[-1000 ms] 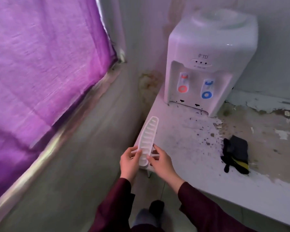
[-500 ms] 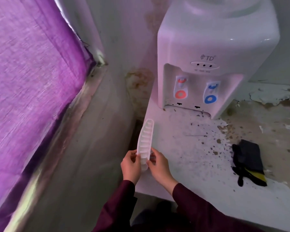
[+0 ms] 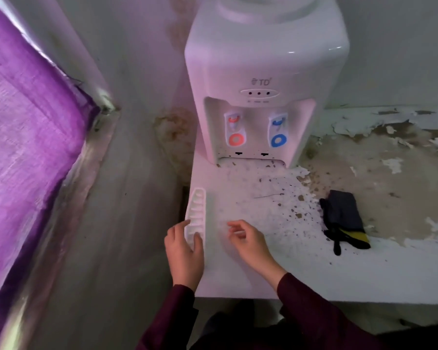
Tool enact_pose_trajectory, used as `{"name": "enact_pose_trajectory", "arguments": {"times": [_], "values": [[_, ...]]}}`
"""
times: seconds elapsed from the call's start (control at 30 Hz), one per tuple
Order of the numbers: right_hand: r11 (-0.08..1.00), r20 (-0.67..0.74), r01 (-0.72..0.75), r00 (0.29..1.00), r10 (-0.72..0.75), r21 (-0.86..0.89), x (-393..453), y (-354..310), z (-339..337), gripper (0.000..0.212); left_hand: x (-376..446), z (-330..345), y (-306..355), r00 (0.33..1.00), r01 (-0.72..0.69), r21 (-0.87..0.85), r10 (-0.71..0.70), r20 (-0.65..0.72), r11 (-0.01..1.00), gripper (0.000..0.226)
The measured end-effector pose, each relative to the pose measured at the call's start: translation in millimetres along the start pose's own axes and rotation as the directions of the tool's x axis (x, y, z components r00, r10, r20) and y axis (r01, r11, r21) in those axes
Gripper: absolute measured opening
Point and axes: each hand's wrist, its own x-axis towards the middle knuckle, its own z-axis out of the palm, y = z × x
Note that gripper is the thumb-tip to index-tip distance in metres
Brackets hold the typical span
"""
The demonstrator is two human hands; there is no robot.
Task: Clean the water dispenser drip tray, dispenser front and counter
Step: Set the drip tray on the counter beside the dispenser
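Drip tray point(image 3: 196, 213): 1, left hand point(image 3: 185, 251) gripping

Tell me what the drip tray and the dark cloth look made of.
Drip tray: likely moulded white plastic, smooth, with rigid raised ribs. Dark cloth: soft woven or knitted fabric, matte, crumpled in folds, with a yellow patch; exact fibre unclear.

dispenser point(image 3: 263, 72) back of counter point(image 3: 263, 274) | tray point(image 3: 196, 213) left edge | cloth point(image 3: 344, 215) right

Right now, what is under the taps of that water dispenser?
Below the red tap and blue tap there is no tray, only the speckled counter. Two dark slots show; the recess behind is shadowed.
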Motion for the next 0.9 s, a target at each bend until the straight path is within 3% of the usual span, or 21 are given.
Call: {"name": "enact_pose_trajectory", "arguments": {"times": [0.1, 0.17, 0.23, 0.3, 0.4, 0.53, 0.63, 0.8, 0.9], "values": [[0.997, -0.208, 0.07, 0.975, -0.076, -0.035, 3, 6, -46, 0.021, -1, 18, 35, 0.989, -0.118, -0.101, 0.126, 0.08, 0.988, 0.023], [0.992, -0.4, 0.057, 0.911, -0.098, -0.114, 7, 17, -91, 0.022, -4, 37, 58, 0.964, -0.153, -0.178, 0.187, 0.191, 0.972, 0.018], [0.983, -0.613, -0.052, 0.787, -0.069, -0.177, 13, 35, -142, 0.02, -7, 58, 78, 0.927, -0.165, -0.212, 0.225, 0.301, 0.963, 0.016], [0.952, -0.719, -0.251, 0.693, 0.049, -0.177, 16, 58, -189, 0.024, -11, 77, 95, 0.89, -0.179, -0.214, 0.251, 0.381, 0.96, 0.015], [0.868, -0.625, -0.485, 0.712, 0.319, -0.109, 16, 83, -226, 0.043, -23, 104, 118, 0.84, -0.196, -0.205, 0.272, 0.469, 0.959, 0.017], [0.852, -0.503, -0.508, 0.773, 0.386, -0.127, 21, 96, -232, 0.04, -38, 126, 136, 0.819, -0.169, -0.205, 0.253, 0.515, 0.964, 0.019], [0.885, -0.393, -0.454, 0.836, 0.382, -0.103, 25, 92, -243, 0.016, -48, 138, 149, 0.819, -0.107, -0.198, 0.2, 0.538, 0.974, 0.02], [0.952, -0.152, -0.256, 0.947, 0.282, 0.168, 18, 57, -239, 0.01, -48, 141, 165, 0.847, 0.194, -0.3, -0.005, 0.532, 0.934, 0.031], [0.892, -0.009, -0.194, 0.976, 0.216, 0.408, 16, 34, -220, 0.012, -43, 137, 171, 0.807, 0.395, -0.391, -0.11, 0.581, 0.831, 0.037]]}}
